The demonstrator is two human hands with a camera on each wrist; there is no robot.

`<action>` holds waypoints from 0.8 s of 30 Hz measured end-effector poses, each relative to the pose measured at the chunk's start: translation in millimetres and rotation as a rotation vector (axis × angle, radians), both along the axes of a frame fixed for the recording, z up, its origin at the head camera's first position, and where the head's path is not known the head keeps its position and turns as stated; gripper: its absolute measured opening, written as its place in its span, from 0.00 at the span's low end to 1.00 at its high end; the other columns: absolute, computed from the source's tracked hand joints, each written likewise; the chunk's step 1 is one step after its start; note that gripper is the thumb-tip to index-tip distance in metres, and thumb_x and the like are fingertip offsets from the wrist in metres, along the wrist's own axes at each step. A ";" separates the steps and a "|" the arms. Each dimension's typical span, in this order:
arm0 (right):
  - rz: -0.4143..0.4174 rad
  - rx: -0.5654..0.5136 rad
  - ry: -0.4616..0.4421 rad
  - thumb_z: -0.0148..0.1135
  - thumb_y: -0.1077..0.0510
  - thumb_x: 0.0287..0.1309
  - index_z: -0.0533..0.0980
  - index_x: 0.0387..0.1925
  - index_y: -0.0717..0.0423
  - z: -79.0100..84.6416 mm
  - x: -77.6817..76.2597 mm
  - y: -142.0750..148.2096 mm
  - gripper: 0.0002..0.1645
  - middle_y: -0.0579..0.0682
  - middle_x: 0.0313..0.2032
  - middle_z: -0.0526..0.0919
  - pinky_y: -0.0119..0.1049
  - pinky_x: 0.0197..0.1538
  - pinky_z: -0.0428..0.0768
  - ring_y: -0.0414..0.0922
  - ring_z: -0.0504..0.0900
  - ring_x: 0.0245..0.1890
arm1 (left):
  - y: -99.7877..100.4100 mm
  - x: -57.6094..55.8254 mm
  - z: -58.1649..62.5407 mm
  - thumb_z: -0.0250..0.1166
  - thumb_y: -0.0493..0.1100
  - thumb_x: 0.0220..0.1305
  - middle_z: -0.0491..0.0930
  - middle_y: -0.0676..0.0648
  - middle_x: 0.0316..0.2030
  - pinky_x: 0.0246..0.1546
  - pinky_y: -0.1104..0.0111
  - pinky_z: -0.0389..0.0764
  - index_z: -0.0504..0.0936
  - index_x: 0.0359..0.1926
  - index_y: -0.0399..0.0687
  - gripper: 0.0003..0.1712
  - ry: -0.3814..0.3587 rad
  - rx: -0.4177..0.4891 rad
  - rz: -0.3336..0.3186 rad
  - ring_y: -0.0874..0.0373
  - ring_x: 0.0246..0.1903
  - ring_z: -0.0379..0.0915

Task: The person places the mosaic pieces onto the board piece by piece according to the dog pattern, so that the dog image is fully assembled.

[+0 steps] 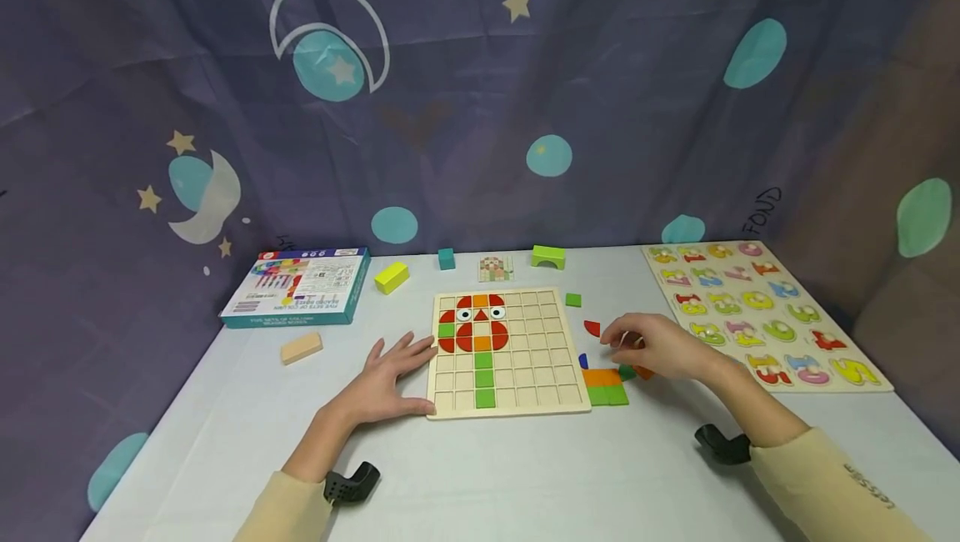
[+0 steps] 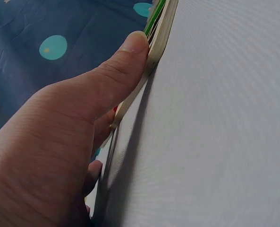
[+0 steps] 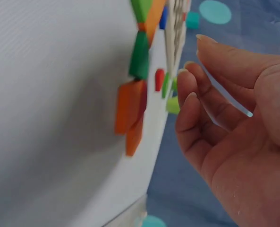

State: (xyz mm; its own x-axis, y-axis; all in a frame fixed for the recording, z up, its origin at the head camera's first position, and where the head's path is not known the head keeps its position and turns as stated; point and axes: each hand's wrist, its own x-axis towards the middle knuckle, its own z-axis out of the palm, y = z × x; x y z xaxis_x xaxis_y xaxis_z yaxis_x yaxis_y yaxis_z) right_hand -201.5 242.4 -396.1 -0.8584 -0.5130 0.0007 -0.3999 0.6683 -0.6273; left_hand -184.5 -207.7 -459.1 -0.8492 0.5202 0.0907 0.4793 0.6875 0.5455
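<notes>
A square wooden grid board [image 1: 536, 358] lies on the table, with red, orange and green tiles and two eye tiles set into its left half. Three green tiles [image 1: 483, 378] run down below them. My left hand [image 1: 386, 383] rests at the board's left edge, fingers spread, its thumb [image 2: 135, 45] against the rim in the left wrist view. To the right, my right hand [image 1: 660, 346] hovers over loose tiles, fingers loosely bent and nothing between them. Near it lie a red tile [image 1: 592, 328], a blue tile [image 1: 583, 361], a dark green tile [image 3: 140, 56] and orange tiles [image 3: 126, 108].
Behind the board lie a picture card [image 1: 496, 268], a green arch block [image 1: 548, 257], a teal cube [image 1: 446, 258] and a yellow block [image 1: 392, 278]. A boxed set [image 1: 296, 288] and a plain wooden block [image 1: 301, 348] lie left. A number puzzle board [image 1: 813, 329] covers the right side.
</notes>
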 end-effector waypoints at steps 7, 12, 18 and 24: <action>-0.032 0.001 -0.076 0.72 0.64 0.58 0.82 0.45 0.57 -5.5 2.3 9.9 0.13 0.48 0.37 0.81 0.33 0.34 0.81 0.47 0.75 0.36 | -0.7 -0.7 0.5 0.77 0.65 0.50 0.62 0.50 0.74 0.71 0.39 0.32 0.70 0.73 0.47 0.54 0.000 -0.008 0.001 0.44 0.77 0.43; -0.008 0.005 -0.070 0.73 0.63 0.57 0.82 0.44 0.57 -9.2 4.2 8.6 0.13 0.47 0.37 0.80 0.32 0.36 0.80 0.46 0.75 0.35 | -0.4 -1.1 -0.1 0.77 0.66 0.49 0.62 0.50 0.74 0.71 0.39 0.32 0.70 0.73 0.48 0.54 -0.003 -0.004 0.001 0.45 0.77 0.42; 0.055 0.026 -0.065 0.75 0.59 0.56 0.83 0.42 0.53 -12.8 8.1 1.0 0.12 0.42 0.39 0.81 0.36 0.43 0.79 0.45 0.75 0.37 | 0.3 -1.3 -0.1 0.76 0.67 0.49 0.62 0.51 0.74 0.72 0.40 0.31 0.70 0.73 0.48 0.55 -0.012 -0.007 0.008 0.46 0.77 0.41; 0.060 0.075 -0.071 0.78 0.58 0.52 0.84 0.43 0.53 -11.6 9.8 -3.9 0.16 0.42 0.40 0.81 0.40 0.46 0.80 0.44 0.76 0.39 | -0.2 -1.5 -0.2 0.76 0.67 0.49 0.62 0.51 0.75 0.71 0.40 0.31 0.70 0.73 0.48 0.55 -0.006 -0.008 0.004 0.46 0.77 0.42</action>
